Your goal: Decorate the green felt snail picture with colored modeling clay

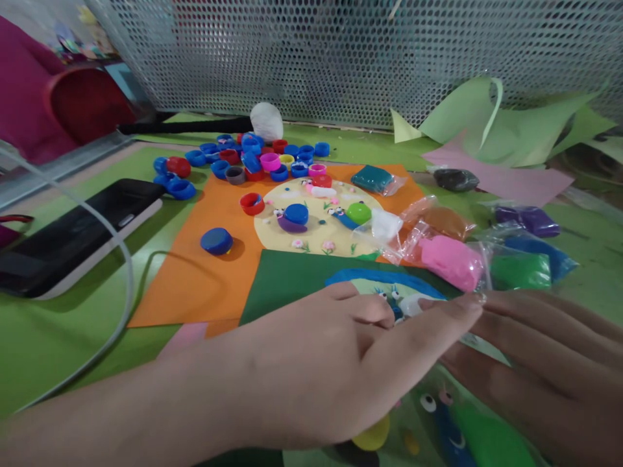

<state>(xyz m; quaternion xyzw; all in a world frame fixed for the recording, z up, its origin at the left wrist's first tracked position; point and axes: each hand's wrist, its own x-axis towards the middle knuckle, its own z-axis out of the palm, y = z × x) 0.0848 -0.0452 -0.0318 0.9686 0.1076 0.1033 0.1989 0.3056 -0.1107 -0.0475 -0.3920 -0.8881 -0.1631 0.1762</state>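
My left hand [316,363] lies over the craft picture on dark green paper [277,275]. Some of its fingers are curled in, while one digit stretches right to touch a fingertip of my right hand [545,357]. What the left fingers hold, if anything, is hidden. My right hand has its fingers extended, low over the picture. Between and behind the hands, a white lump [413,303] and small clay eyes [394,292] show beside a blue clay arc [384,275]. Below the hands, a blue clay figure with eyes [450,421] and a green shape [491,434] are partly covered.
An orange sheet [180,279] bears a finished-looking snail picture [324,227] and a blue bottle cap [217,240]. Several bottle caps [250,162] are heaped behind. Bagged clay [452,259] lies right. A black device [82,227] and white cable [129,285] are left; perforated metal [316,58] stands behind.
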